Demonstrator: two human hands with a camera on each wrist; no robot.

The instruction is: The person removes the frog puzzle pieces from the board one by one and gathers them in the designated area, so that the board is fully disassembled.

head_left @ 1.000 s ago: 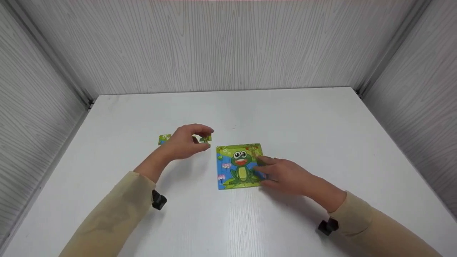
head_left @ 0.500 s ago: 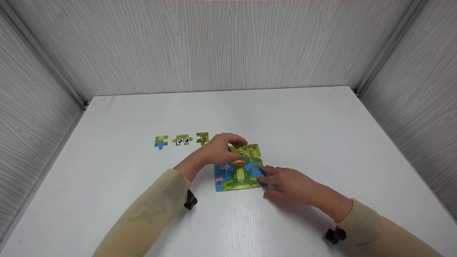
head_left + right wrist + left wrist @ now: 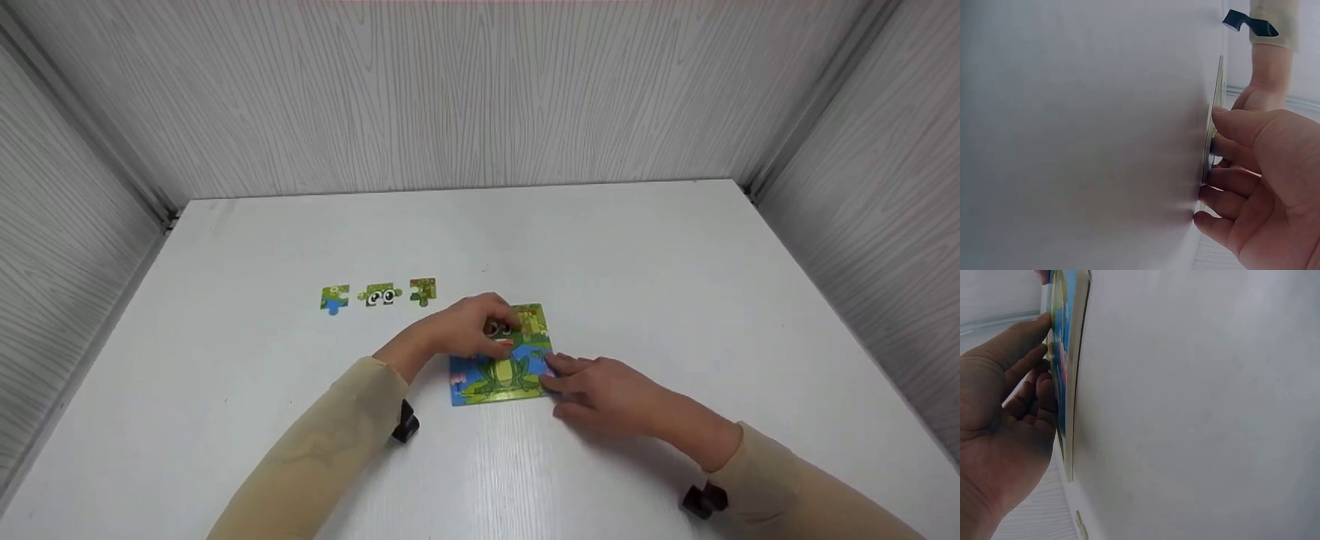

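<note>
A square frog puzzle board point(image 3: 501, 386) lies on the white table. My left hand point(image 3: 474, 326) reaches over its left side, bent fingertips and thumb on the frog's face and mouth. In the left wrist view the left thumb point(image 3: 1027, 333) and index finger touch the board's face slightly apart; whether a piece is pinched between them cannot be seen. My right hand point(image 3: 600, 390) rests at the board's right edge, index and middle fingertips touching it, the thumb beside the lower corner. Three loose puzzle pieces lie up-left: a blue-green one point(image 3: 334, 298), one with eyes point(image 3: 380, 295), a tree one point(image 3: 423, 291).
The white table point(image 3: 645, 262) is bounded by a grey wood-grain wall point(image 3: 480, 97) behind and similar walls at both sides. A black clip point(image 3: 405, 424) sits at the left sleeve cuff, another clip point(image 3: 705, 500) at the right.
My left hand has moved right from the tree piece, now lying free in the row, onto the board, then slightly down toward the frog's mouth. My right hand has shifted slightly down along the board's edge.
</note>
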